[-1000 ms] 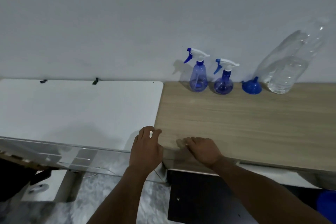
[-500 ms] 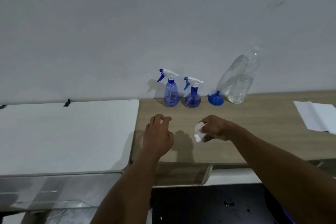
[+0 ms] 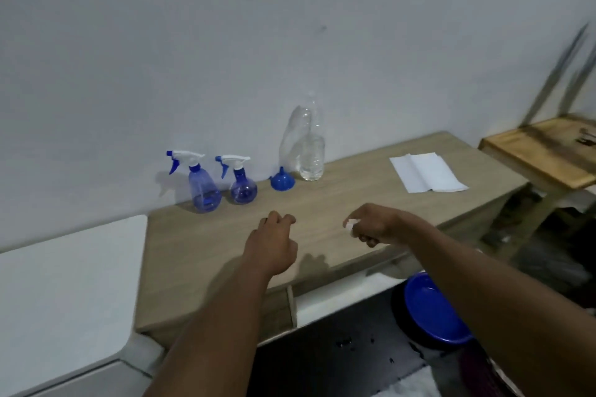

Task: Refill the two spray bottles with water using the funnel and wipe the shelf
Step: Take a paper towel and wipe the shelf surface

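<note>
Two blue spray bottles with white triggers, a taller one [image 3: 202, 184] and a rounder one [image 3: 242, 184], stand against the wall on the wooden shelf [image 3: 322, 213]. Right of them a blue funnel [image 3: 282, 180] sits upside down beside a clear water bottle [image 3: 306, 145], partly filled. My right hand [image 3: 375, 226] grips a small wad of white tissue [image 3: 350, 223] above the shelf's front part. My left hand [image 3: 274, 245] hovers over the shelf with fingers loosely curled, holding nothing.
Folded white paper towels [image 3: 425, 172] lie at the shelf's right end. A white surface [image 3: 64, 274] adjoins on the left. A blue basin [image 3: 432, 309] sits on the dark floor below. A worn wooden stand [image 3: 541, 151] is at the far right.
The view has swung right and tilted. My right hand, holding the tissue, has moved right along the shelf; my left hand has stayed over the shelf's front middle.
</note>
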Demonstrator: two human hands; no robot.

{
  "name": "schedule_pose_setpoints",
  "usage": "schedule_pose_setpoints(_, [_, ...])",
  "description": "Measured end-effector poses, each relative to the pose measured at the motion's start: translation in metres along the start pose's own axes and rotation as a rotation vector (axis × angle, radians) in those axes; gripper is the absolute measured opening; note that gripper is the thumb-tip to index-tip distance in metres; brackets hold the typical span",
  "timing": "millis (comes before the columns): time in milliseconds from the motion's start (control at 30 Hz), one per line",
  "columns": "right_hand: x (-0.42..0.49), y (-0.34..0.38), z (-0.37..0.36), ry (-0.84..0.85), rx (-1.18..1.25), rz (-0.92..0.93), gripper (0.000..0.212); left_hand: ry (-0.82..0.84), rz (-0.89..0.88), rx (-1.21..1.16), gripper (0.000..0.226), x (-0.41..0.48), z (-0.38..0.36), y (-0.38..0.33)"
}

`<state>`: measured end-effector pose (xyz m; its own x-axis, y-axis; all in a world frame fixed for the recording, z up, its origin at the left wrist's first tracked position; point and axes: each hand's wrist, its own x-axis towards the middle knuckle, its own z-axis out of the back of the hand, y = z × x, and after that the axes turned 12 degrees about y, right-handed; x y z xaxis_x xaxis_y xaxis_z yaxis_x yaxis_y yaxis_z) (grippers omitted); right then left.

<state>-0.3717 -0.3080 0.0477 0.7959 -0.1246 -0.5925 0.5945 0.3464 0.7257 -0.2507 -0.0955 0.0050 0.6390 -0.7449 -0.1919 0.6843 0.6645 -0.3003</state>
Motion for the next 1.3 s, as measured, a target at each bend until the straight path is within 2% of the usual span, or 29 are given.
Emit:
schedule_pose_setpoints(300, [-0.135,-0.172,0.108,-0.345,-0.107,-0.213,0.011,0.222,-0.251,0.021,0.046,0.042,-0.057,-0.213])
schedule_pose_setpoints(467, [-0.201,-0.268,0.148,-0.529,0.089,-0.320,0.019,0.359,-0.380,0.003,0.050,0.053,-0.087,-0.325])
schedule_pose_setpoints(567, [-0.232,-0.306,0.156,-0.577,0.182,-0.369,0.010,0.437,-0.435,0.007,0.050,0.058,-0.107,-0.373])
schedule_pose_setpoints(767, [-0.257,-0.375,0.158,-0.704,0.271,-0.360,0.016,0.535,-0.574,0.141,0.048,0.083,-0.150,-0.443])
schedule_pose_setpoints(900, [-0.251,-0.418,0.182,-0.731,0.345,-0.401,0.015,0.604,-0.626,0.186,0.051,0.118,-0.174,-0.482])
schedule_pose_setpoints(1100, [-0.219,-0.467,0.226,-0.740,0.344,-0.492,0.016,0.665,-0.609,0.215,0.051,0.185,-0.206,-0.526])
schedule_pose_setpoints(1300, [-0.193,-0.512,0.244,-0.725,0.305,-0.555,0.004,0.747,-0.605,0.225,0.055,0.223,-0.238,-0.556])
